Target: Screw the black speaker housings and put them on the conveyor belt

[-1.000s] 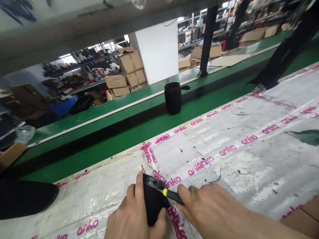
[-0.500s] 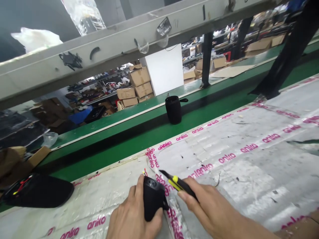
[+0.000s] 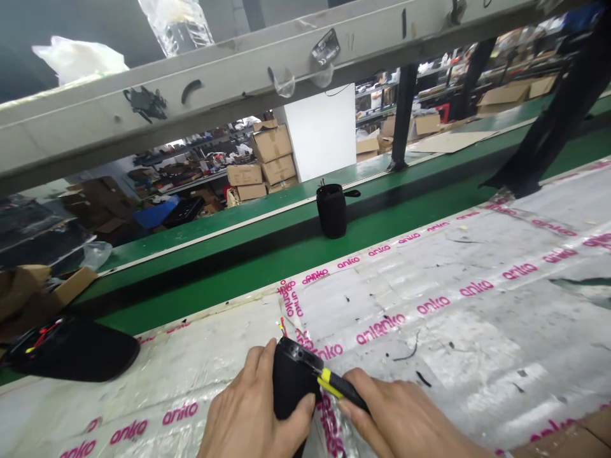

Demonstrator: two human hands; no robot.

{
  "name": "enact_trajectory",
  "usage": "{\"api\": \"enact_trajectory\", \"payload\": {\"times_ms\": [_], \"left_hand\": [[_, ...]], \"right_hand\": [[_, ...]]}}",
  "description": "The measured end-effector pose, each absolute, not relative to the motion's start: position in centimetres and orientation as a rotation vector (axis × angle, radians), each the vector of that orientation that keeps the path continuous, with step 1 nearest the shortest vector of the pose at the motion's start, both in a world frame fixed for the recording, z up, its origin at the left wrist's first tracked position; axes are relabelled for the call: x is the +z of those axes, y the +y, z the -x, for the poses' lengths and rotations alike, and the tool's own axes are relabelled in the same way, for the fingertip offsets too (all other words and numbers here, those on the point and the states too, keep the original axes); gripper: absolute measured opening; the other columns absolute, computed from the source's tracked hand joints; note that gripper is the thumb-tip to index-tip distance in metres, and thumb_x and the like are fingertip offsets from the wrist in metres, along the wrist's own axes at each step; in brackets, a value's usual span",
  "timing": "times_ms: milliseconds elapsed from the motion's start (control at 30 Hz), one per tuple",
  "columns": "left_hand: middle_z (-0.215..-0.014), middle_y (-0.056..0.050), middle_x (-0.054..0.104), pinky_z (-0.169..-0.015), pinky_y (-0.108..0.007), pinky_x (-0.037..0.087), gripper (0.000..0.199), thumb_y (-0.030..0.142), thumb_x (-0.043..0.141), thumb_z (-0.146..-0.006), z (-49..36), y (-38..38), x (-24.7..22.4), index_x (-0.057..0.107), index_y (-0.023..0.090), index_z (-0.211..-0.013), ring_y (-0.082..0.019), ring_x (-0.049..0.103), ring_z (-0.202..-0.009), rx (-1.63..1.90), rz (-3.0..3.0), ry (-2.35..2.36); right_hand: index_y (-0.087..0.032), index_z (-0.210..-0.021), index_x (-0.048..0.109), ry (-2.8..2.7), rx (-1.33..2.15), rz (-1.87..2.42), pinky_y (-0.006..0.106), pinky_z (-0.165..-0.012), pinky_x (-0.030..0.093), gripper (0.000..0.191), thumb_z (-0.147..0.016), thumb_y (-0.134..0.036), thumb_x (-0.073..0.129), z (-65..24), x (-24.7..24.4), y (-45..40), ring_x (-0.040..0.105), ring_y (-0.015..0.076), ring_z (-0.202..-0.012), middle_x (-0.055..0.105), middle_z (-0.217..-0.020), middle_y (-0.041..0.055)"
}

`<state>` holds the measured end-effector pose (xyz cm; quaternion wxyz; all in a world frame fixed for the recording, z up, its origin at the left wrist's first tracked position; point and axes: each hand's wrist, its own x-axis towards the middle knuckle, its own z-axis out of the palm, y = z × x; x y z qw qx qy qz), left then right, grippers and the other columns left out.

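A black fabric-covered speaker housing (image 3: 287,381) stands tilted on the plastic-covered table. My left hand (image 3: 258,404) is wrapped round its left and near side, thumb pressed on the front. Thin red and yellow wires (image 3: 282,327) stick up behind its top edge. In my right hand (image 3: 389,410) is a black and yellow utility knife (image 3: 338,385), gripped by its handle. The blade end meets the right side of the housing's rim, by the dark button strip (image 3: 298,351); how deep it sits cannot be made out.
Another black speaker housing (image 3: 331,211) with a strap loop stands on the green conveyor belt (image 3: 229,270). At the left lies a larger black housing (image 3: 90,350) with wires. Black scraps (image 3: 423,380) dot the table covering. A grey metal beam (image 3: 229,79) crosses above; dark posts (image 3: 539,121) rise at right.
My right hand has brought the knife left and down, from beside the speaker housing to its rim. The left hand keeps its hold. The camera view has shifted slightly.
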<state>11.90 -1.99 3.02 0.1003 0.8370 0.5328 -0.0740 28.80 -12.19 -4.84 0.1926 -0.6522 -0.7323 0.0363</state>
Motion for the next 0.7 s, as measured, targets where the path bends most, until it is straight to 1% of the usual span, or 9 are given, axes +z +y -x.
{"api": "enact_trajectory", "payload": {"times_ms": [100,167,267,333,433,500,533,633,700], "left_hand": [[-0.137,-0.012,0.056,-0.091,-0.044,0.05,0.061,0.043,0.048,-0.086,-12.0,-2.1,3.0,0.042,0.02,-0.142,-0.031,0.066,-0.107,-0.2,-2.451,1.578],[-0.137,-0.012,0.058,-0.093,-0.045,0.049,0.064,0.042,0.049,-0.085,-11.9,-2.2,3.1,0.04,0.019,-0.145,-0.033,0.065,-0.111,-0.198,-2.426,1.586],[-0.133,-0.012,0.063,-0.094,-0.045,0.048,0.07,0.043,0.05,-0.084,-11.9,-2.1,3.3,0.036,0.02,-0.148,-0.035,0.064,-0.113,-0.215,-2.391,1.592],[-0.132,-0.012,0.064,-0.093,-0.044,0.048,0.07,0.043,0.05,-0.084,-12.0,-2.0,3.3,0.036,0.019,-0.148,-0.035,0.065,-0.113,-0.223,-2.38,1.586],[-0.135,-0.013,0.062,-0.093,-0.045,0.049,0.072,0.042,0.05,-0.084,-12.1,-1.9,3.1,0.035,0.016,-0.149,-0.036,0.065,-0.112,-0.253,-2.384,1.61],[-0.135,-0.014,0.061,-0.092,-0.048,0.05,0.074,0.042,0.05,-0.083,-12.0,-1.8,2.7,0.034,0.015,-0.15,-0.037,0.065,-0.111,-0.281,-2.398,1.618],[-0.136,-0.014,0.061,-0.092,-0.049,0.05,0.074,0.042,0.049,-0.083,-11.9,-1.6,2.5,0.034,0.014,-0.15,-0.037,0.065,-0.111,-0.282,-2.409,1.605],[-0.137,-0.013,0.06,-0.093,-0.049,0.051,0.075,0.043,0.048,-0.083,-11.4,-1.0,1.8,0.034,0.013,-0.15,-0.036,0.066,-0.11,-0.248,-2.421,1.537],[-0.133,-0.013,0.063,-0.092,-0.048,0.052,0.076,0.045,0.048,-0.082,-11.1,-0.5,1.5,0.034,0.013,-0.149,-0.035,0.067,-0.108,-0.238,-2.39,1.522]], "right_hand": [[-0.02,-0.1,0.055,-2.123,0.053,1.855,0.031,-0.044,0.037,0.006,-0.098,-0.023,0.05,-28.8,-5.1,-12.0,0.067,0.0252,-0.052,0.067,-0.066,0.0007],[-0.02,-0.098,0.055,-2.156,0.02,1.859,0.031,-0.042,0.034,0.005,-0.098,-0.023,0.052,-28.7,-5.2,-12.0,0.067,0.0246,-0.049,0.067,-0.065,0.0003],[-0.021,-0.095,0.053,-2.2,-0.041,1.843,0.032,-0.039,0.026,0.001,-0.096,-0.02,0.052,-28.6,-5.4,-11.8,0.064,0.0235,-0.044,0.066,-0.064,-0.0005],[-0.022,-0.092,0.05,-2.171,-0.129,1.836,0.033,-0.038,0.021,0.006,-0.096,-0.02,0.047,-28.4,-5.8,-11.6,0.062,0.0231,-0.04,0.065,-0.061,-0.0008],[-0.023,-0.086,0.045,-2.093,-0.253,1.828,0.035,-0.037,0.013,0.013,-0.098,-0.022,0.04,-28.3,-6.1,-11.5,0.056,0.0219,-0.032,0.057,-0.049,-0.0033],[-0.024,-0.084,0.044,-2.092,-0.267,1.833,0.036,-0.038,0.011,0.012,-0.096,-0.023,0.044,-28.3,-5.8,-11.3,0.055,0.0216,-0.03,0.054,-0.045,-0.0047],[-0.024,-0.084,0.044,-2.115,-0.252,1.844,0.036,-0.038,0.01,0.011,-0.094,-0.024,0.049,-28.4,-5.3,-11.2,0.056,0.0218,-0.031,0.055,-0.046,-0.0046],[-0.023,-0.084,0.047,-2.234,-0.149,1.911,0.037,-0.039,0.007,0.015,-0.088,-0.025,0.062,-28.4,-3.3,-10.5,0.057,0.0226,-0.033,0.061,-0.053,-0.0026],[-0.023,-0.086,0.051,-2.328,-0.056,1.943,0.038,-0.039,0.007,0.013,-0.089,-0.026,0.062,-28.4,-2.0,-10.0,0.059,0.0222,-0.035,0.065,-0.06,-0.0012]]}}
